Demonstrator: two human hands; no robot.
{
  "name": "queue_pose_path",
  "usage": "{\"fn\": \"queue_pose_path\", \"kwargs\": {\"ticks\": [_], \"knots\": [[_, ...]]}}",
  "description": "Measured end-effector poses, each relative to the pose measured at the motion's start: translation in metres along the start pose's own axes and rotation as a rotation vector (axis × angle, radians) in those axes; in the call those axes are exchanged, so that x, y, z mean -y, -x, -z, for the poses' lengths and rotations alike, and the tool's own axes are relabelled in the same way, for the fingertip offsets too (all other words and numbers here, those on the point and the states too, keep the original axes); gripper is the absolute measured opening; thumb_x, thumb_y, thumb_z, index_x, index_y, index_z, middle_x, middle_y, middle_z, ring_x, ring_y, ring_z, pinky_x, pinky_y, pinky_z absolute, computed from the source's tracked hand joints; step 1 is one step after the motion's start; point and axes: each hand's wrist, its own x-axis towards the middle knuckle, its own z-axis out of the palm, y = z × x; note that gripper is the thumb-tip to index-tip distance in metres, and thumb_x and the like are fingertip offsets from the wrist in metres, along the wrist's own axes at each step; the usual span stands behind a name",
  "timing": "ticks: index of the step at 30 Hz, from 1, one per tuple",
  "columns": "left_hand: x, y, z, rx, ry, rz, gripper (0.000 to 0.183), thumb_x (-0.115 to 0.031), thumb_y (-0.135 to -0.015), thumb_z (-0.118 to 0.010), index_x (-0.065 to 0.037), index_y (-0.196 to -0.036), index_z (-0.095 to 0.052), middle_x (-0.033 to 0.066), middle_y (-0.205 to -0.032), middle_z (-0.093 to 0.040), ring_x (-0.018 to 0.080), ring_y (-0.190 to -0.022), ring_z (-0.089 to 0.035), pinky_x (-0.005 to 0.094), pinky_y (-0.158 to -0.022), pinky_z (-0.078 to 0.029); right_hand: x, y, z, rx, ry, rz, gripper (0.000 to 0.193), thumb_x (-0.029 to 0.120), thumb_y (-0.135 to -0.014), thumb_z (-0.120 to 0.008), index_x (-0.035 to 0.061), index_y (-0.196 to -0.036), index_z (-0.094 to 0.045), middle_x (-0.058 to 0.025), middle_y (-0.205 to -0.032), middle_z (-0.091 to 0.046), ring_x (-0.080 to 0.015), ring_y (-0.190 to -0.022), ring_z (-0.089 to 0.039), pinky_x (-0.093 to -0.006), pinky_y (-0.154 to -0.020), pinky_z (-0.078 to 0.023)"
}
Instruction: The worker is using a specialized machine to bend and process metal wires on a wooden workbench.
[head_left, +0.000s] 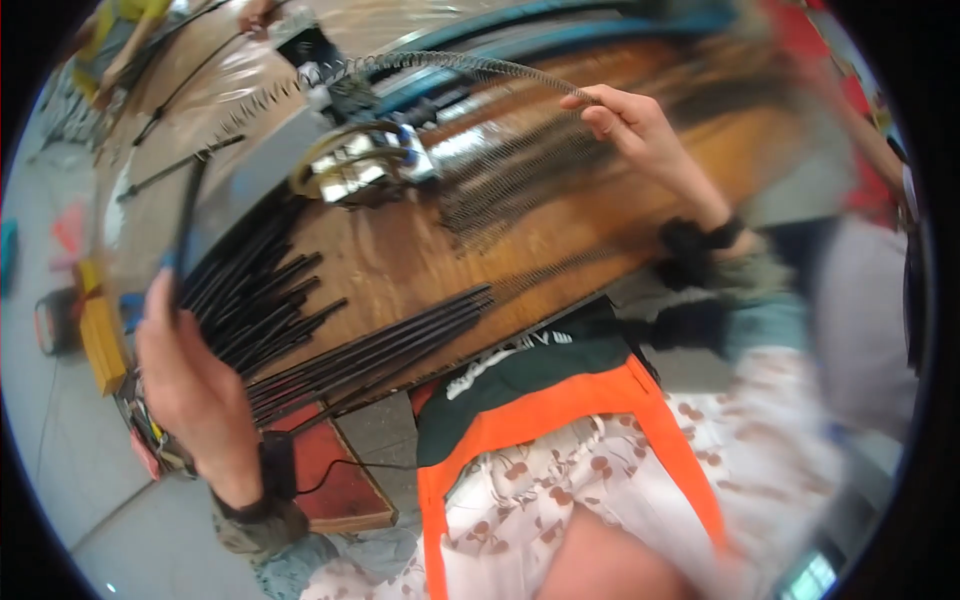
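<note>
A long, thin coil spring (440,57) arches over the table, and my right hand (632,125) pinches its right end between thumb and fingers. Its coils look stretched wider toward the left, where it comes down near the top of a black rod (187,215). That rod stands up from my left hand (190,385), whose blurred fingers are closed on its lower end. Beside the left hand lies a heap of black rods (265,285). Below my right hand, many similar springs (530,165) lie side by side on the wooden table (385,245).
A small machine with a shiny metal block (360,178) stands mid-table. More black rods (400,335) lie along the near edge. Another person's hand (257,15) is at the far side. A yellow object (100,340) hangs at the left edge; a red wooden stool (340,470) stands below.
</note>
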Motion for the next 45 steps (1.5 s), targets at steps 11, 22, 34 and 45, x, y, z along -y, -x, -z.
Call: {"fn": "queue_pose_path", "kwargs": {"ticks": [11, 22, 34, 45], "knots": [[0.128, -0.029, 0.046, -0.210, 0.016, 0.109, 0.029, -0.003, -0.097, -0.057, -0.003, -0.125, -0.063, 0.0161, -0.107, -0.069, 0.0219, -0.090, -0.067, 0.0294, -0.080, -0.050, 0.071, -0.219, -0.112, 0.099, -0.135, 0.347, 0.016, 0.017, -0.095, -0.066, 0.0015, -0.096, -0.069, -0.0004, -0.079, -0.070, -0.0054, -0.078, -0.064, -0.0232, -0.072, -0.052], [0.145, 0.003, 0.000, -0.072, 0.112, 0.231, 0.026, -0.002, -0.095, -0.058, -0.002, -0.122, -0.063, 0.0196, -0.088, -0.063, 0.0309, -0.072, -0.060, 0.0346, -0.069, -0.050, 0.081, -0.243, -0.129, 0.202, -0.160, 0.323, 0.014, 0.014, -0.096, -0.063, 0.0007, -0.100, -0.066, -0.0051, -0.083, -0.071, -0.0097, -0.078, -0.067, -0.0252, -0.071, -0.053], [0.158, -0.013, -0.023, 0.055, 0.080, 0.246, 0.028, -0.009, -0.093, -0.061, -0.013, -0.121, -0.064, 0.0155, -0.089, -0.064, 0.0357, -0.076, -0.062, 0.0401, -0.066, -0.049, 0.030, -0.212, -0.052, 0.191, 0.680, 0.392, 0.006, 0.009, -0.089, -0.059, 0.0090, -0.090, -0.053, -0.0066, -0.079, -0.065, -0.0310, -0.081, -0.066, -0.0404, -0.068, -0.055], [0.056, -0.105, -0.171, 0.067, 0.311, -0.161, 0.013, -0.025, -0.093, -0.059, -0.012, -0.091, -0.062, 0.0113, -0.078, -0.063, 0.0329, -0.075, -0.066, 0.0446, -0.063, -0.053, 0.006, -0.114, 0.084, -0.136, 0.816, 0.382, 0.004, 0.003, -0.086, -0.059, 0.0030, -0.089, -0.057, -0.0163, -0.081, -0.054, -0.0355, -0.089, -0.053, -0.0446, -0.082, -0.042]]}}
